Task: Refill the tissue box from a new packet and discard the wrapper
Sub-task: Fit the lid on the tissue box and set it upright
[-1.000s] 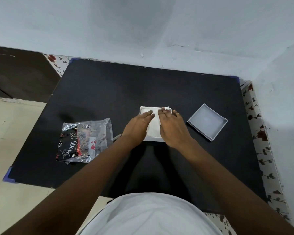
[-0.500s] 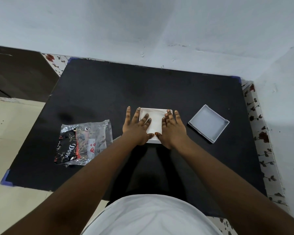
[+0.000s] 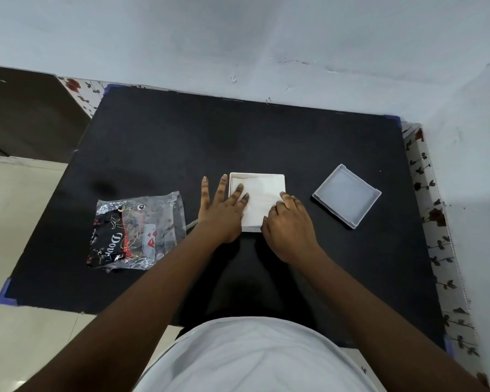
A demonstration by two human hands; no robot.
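Note:
A white square tissue box (image 3: pixel 257 175) sits lidless near the middle of the black table, with a flat stack of white tissues (image 3: pixel 262 203) inside it. My left hand (image 3: pixel 222 212) lies flat with fingers spread over the box's left edge, two fingertips resting on the tissues. My right hand (image 3: pixel 290 224) rests at the box's near right corner, fingers curled onto the tissues. The box's grey lid (image 3: pixel 346 196) lies upturned to the right. A crumpled clear and black wrapper (image 3: pixel 136 229) lies flat to the left of my left hand.
The black table (image 3: pixel 238 137) stands in a corner against pale walls, with floral covering (image 3: pixel 436 236) showing at its right edge. Pale floor lies to the left. My white shirt fills the bottom of the view.
My hands have slid apart from the middle of the tissues toward the box's sides. The tissue corner that stuck out above the box now lies flat inside it.

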